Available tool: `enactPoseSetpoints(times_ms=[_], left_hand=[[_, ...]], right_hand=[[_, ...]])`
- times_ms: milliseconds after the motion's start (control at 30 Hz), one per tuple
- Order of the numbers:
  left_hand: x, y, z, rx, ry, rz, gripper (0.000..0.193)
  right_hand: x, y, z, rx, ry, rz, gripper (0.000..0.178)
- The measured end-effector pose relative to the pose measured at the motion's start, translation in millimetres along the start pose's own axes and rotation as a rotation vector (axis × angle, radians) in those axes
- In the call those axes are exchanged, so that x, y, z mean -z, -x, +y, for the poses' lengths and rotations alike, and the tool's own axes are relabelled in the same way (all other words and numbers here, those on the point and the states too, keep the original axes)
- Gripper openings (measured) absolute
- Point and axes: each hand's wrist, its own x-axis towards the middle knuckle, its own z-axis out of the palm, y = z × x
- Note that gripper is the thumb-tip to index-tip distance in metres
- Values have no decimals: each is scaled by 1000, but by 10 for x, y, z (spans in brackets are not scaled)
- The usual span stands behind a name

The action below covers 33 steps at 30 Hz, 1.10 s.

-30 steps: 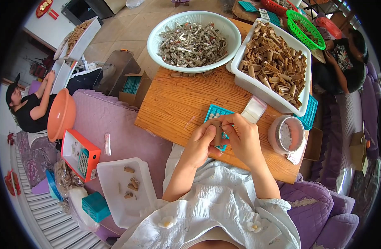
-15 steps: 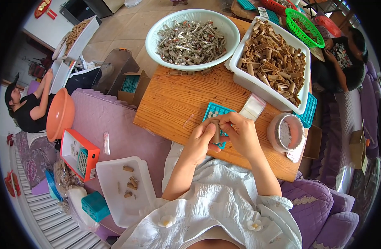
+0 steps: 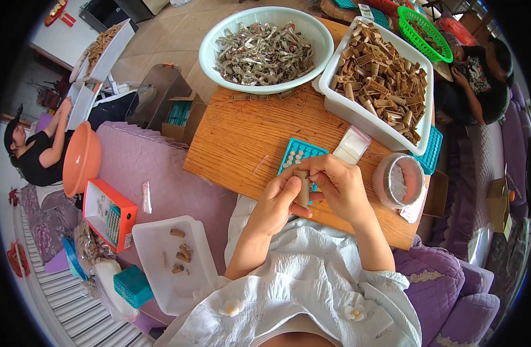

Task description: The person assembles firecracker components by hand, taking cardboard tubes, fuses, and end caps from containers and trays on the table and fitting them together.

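My left hand (image 3: 280,199) is closed round a short brown tube (image 3: 303,194), thumb along its side. The tube stands nearly upright above the front edge of the wooden table. At its upper end my right hand (image 3: 345,184) has its fingertips pinched together; what they hold, if anything, is too small to make out. Partly hidden behind both hands lies a teal tray with round holes (image 3: 319,152), and small white round pieces (image 3: 292,157) fill some of them. A clear plastic bag (image 3: 353,144) with pale contents lies right of the tray.
On the wooden table (image 3: 242,147) stand a pale basin (image 3: 205,53) of crinkled silvery pieces, a white bin (image 3: 364,130) full of brown tubes and a tub (image 3: 397,184) of white powder. A white tray (image 3: 155,272) with a few tubes lies left. Two other people sit farther off.
Between my hands the brown tube has come slightly more upright, and more of its side shows. My hands keep almost the same place and grip.
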Motion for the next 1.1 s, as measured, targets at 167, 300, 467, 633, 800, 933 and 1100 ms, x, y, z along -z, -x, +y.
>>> enactPoseSetpoints(times_ms=[167, 300, 467, 633, 800, 933, 1100], left_hand=[[-19, 1, -21, 7, -21, 51, 41], [-57, 3, -23, -22, -85, 48, 40], [-138, 46, 34, -256, -309, 37, 33], [-164, 93, -7, -486, -441, 158, 31], [-219, 136, 59, -710, -889, 215, 37], [-135, 159, 207, -861, -1325, 179, 37], [-25, 403, 337, -783, -1413, 194, 33]], right_hand=[[4, 6, -18, 45, 38, 1, 14], [60, 5, 46, 75, 12, -53, 16], [139, 64, 91, 47, -39, 72, 20], [124, 233, 60, 72, 126, 46, 34], [10, 249, -18, 167, 336, 52, 28], [31, 265, -41, 191, 361, -61, 24], [16, 247, -71, 159, 321, -268, 25]])
